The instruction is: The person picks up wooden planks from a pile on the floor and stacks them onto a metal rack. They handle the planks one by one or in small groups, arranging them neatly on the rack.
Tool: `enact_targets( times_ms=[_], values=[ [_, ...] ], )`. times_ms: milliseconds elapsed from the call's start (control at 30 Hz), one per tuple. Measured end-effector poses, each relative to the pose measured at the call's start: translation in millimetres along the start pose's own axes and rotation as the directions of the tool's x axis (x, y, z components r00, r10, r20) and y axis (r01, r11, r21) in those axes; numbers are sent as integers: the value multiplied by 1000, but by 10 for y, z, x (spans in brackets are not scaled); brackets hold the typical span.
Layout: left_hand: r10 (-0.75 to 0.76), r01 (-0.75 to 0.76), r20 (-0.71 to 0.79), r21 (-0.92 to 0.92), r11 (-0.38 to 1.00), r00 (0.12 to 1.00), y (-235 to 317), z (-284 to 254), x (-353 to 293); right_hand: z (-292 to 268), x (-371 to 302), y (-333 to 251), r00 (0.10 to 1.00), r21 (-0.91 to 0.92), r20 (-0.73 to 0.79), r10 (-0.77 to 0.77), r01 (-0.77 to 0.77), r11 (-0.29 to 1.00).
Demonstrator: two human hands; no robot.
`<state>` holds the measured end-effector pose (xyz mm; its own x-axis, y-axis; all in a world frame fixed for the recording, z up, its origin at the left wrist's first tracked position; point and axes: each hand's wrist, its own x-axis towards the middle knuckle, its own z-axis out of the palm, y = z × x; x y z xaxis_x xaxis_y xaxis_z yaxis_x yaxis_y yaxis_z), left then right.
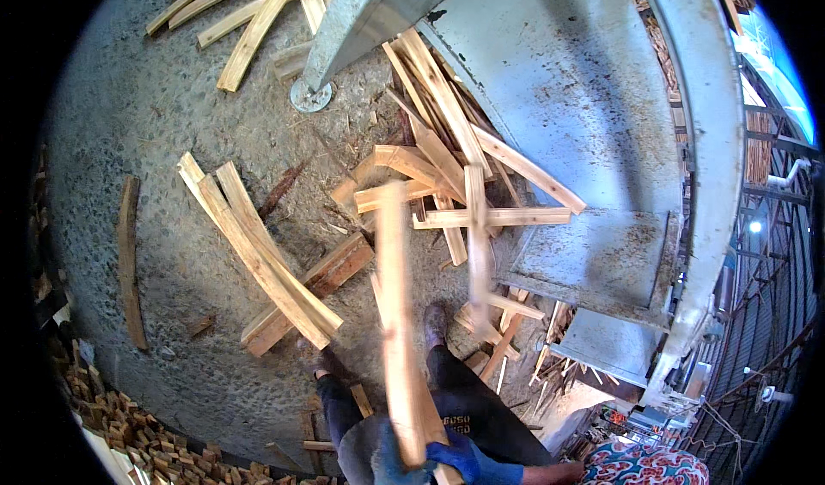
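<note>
A long pale wooden board [394, 313] stands lengthwise in front of my body, slightly blurred. At its near end my left hand [395, 461], in a blue glove, is closed around it. My right hand [460, 457], in a brighter blue glove, grips the same end from the right side. Another length of wood [434, 429] shows beside the board, partly hidden behind it. Ahead and to the right, a second blurred upright board [477, 236] crosses a horizontal board [507, 218] near the wood pile. The fingers are partly covered by the wood.
Curved boards [258, 253] lie across a thick reddish beam [331, 274] at left. A heap of boards [438, 133] leans by a grey metal machine [567, 81], whose leg foot [311, 95] rests on the floor. Stacked wood pieces [163, 442] line the lower left.
</note>
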<state>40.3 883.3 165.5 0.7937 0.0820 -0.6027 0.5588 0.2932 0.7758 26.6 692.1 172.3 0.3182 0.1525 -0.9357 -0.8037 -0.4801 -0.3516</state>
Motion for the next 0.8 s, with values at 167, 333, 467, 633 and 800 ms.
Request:
enact_targets(
  times_ms=[167,333,467,633,800],
  values=[
    [-35,-63,-399,-230,971,916,-154,-264,566,410,1098,-1075,984,-131,-102,-145,132,983],
    [0,9,-594,12,1000,805,-825,-632,1395,434,2339,-1410,917,-304,107,-384,398,865],
    [-46,257,-598,273,927,800,-1537,-769,1726,-258,3045,-387,849,-281,-85,-521,481,830],
    [86,273,-680,403,874,728,-1288,-210,1938,-2360,3655,-116,622,-332,-584,-522,403,852],
    [85,26,-494,214,976,865,-1388,226,2095,-3010,4143,-493,708,-408,-528,-469,273,871]
  ],
)
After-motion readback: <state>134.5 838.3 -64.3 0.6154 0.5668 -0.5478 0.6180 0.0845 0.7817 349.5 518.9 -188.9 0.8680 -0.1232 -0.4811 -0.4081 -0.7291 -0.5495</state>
